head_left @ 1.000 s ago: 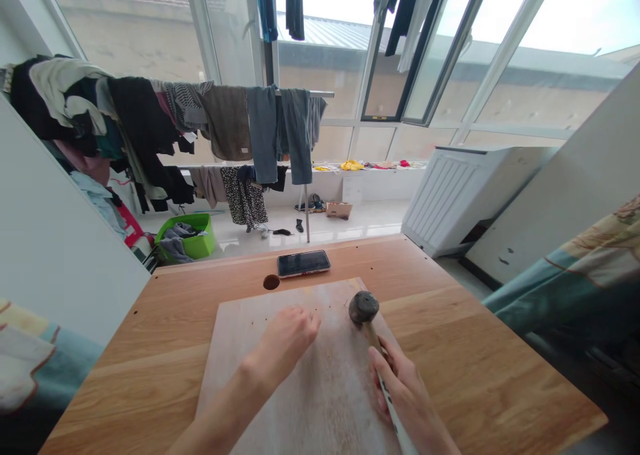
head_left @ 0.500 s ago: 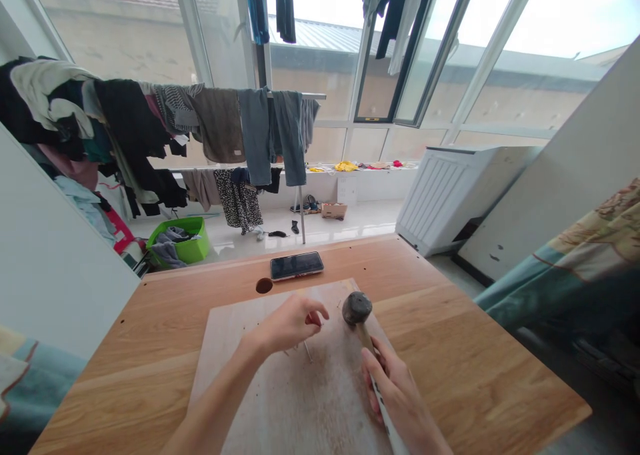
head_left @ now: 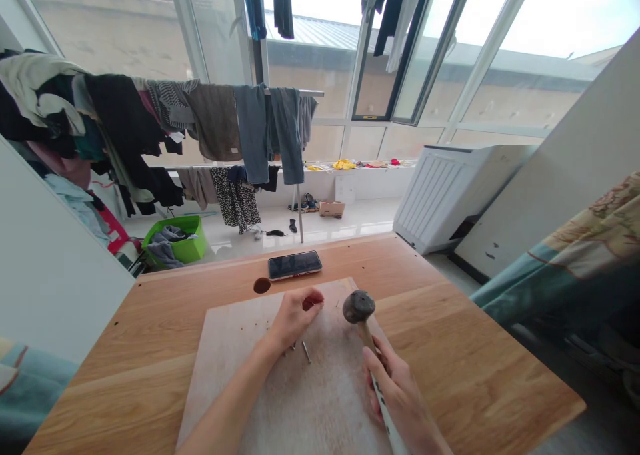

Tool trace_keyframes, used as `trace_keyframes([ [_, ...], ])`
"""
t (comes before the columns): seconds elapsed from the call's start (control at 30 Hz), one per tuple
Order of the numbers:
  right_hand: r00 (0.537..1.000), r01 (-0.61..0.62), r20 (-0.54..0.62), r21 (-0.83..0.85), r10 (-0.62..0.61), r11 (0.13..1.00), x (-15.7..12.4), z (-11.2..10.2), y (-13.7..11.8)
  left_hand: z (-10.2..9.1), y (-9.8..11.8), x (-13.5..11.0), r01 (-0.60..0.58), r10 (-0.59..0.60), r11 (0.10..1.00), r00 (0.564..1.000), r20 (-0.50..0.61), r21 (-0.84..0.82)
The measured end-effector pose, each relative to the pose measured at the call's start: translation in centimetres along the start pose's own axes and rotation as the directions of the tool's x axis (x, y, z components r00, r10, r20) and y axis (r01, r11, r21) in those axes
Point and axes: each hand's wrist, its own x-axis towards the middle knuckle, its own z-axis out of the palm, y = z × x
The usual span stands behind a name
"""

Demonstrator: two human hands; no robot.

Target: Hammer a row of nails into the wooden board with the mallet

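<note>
Partly hidden, mallet held by right hand, handle end cut off, left hand curled, grip impossible to tell.

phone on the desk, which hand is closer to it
Left. The left hand is over the pale board, just on the near side of the phone; the right hand, gripping the mallet, is farther back and to the right.
</note>
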Motion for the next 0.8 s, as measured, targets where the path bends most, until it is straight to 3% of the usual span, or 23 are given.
trace_keyframes([
  [0.17,0.999,-0.017,0.037,0.060,0.015,0.998,0.1,-0.3,0.2,0.4,-0.7,-0.1,-0.070,0.069,0.995,0.998,0.013,0.073],
  [0.3,1.000,-0.008,0.031,0.061,0.006,0.998,0.3,0.1,-0.6,0.5,-0.8,-0.1,-0.048,0.051,0.992,0.998,-0.024,0.118],
  [0.6,0.989,0.108,0.101,-0.008,-0.107,0.994,1.1,2.5,-3.9,0.6,0.0,0.0,-0.012,0.015,0.995,1.000,-0.027,0.104],
  [0.8,0.989,0.080,0.128,-0.062,-0.072,0.995,0.8,2.8,-3.5,0.4,0.4,-0.1,-0.077,0.077,0.994,0.997,0.003,0.074],
])
